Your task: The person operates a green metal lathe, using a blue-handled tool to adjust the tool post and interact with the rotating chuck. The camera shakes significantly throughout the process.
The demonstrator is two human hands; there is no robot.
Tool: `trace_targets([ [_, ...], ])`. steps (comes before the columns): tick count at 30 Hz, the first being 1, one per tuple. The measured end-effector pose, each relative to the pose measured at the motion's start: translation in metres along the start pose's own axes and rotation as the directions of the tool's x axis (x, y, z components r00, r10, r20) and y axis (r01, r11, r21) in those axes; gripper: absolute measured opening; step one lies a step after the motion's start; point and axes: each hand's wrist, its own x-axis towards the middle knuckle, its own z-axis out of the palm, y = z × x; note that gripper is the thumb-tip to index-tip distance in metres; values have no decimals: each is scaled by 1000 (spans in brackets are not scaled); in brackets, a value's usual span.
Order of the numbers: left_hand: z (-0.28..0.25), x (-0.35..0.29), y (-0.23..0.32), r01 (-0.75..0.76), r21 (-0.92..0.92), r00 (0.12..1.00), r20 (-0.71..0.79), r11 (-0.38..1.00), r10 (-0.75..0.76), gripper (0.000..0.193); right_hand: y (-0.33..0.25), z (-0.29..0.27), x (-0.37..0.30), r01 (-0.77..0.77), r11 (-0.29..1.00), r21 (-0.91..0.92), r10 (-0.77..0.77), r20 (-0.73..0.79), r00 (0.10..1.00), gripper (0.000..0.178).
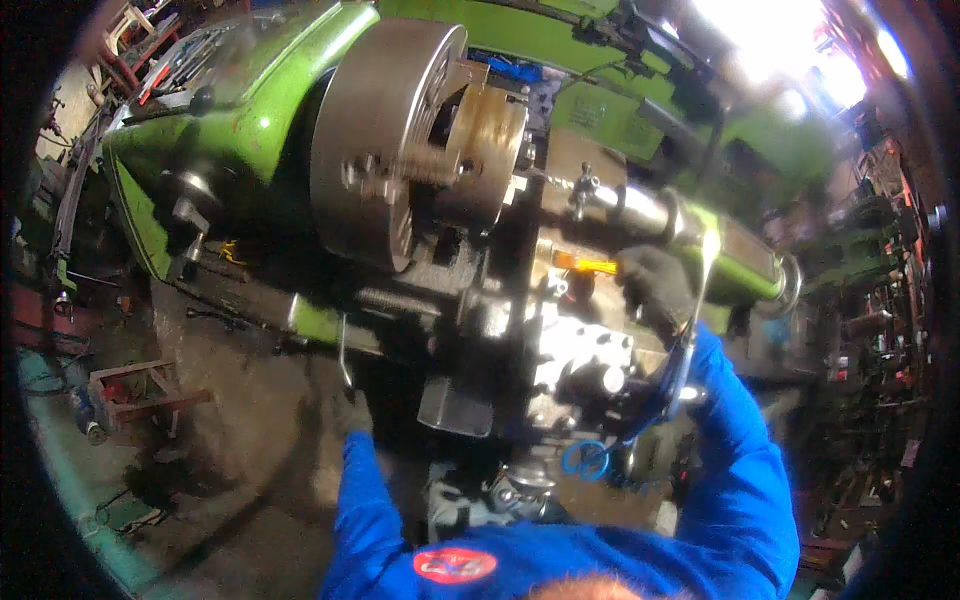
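Head view, the only one: green lathe (pixel 225 130) across the upper frame, its big steel chuck (pixel 365 140) upper left of centre; a round, brassy workpiece (pixel 488 150) sits at the chuck's right face, smeared by blur, so judged to be spinning; a drill-like bit (pixel 552 182) points at it from the tailstock (pixel 740 252) side, contact not clear; left hand (pixel 354 412), lower left of centre, at the foot of a bent metal lever (pixel 346 352), grip closed round its end by the look of it, though dark; right hand (pixel 655 283), grey-gloved, right of centre, beside an orange-yellow thing (pixel 585 264), fingers close to its right end; whether that grip holds it, cannot tell; tool carriage (pixel 580 350) just below, glaring with light; coiled blue hose (pixel 586 460) lower down; step in hand, by judgement: lathe running, one hand minding the lever; next move seems to call for steadiness there, blue sleeves (pixel 740 450) well clear of the turning parts.
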Motion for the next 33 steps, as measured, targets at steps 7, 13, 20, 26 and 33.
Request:
trace_targets([
  [7,74,62,-35,-72,-54,986,-152,996,63,64,-39,43,31,178,982,-65,-180,-21,983,19],
  [13,107,108,-44,115,-255,993,13,960,-115,51,-57,23,64,300,931,-210,-342,-210,916,24],
  [20,78,119,-41,397,-756,917,351,520,-190,38,-70,22,74,195,888,-418,-300,-204,932,29],
  [26,25,129,-6,543,-824,836,513,-159,196,29,-75,18,80,204,942,-266,-250,-155,956,27],
  [33,-61,69,114,-189,-944,970,-137,269,202,50,-85,25,54,392,458,-798,-620,29,784,23],
])
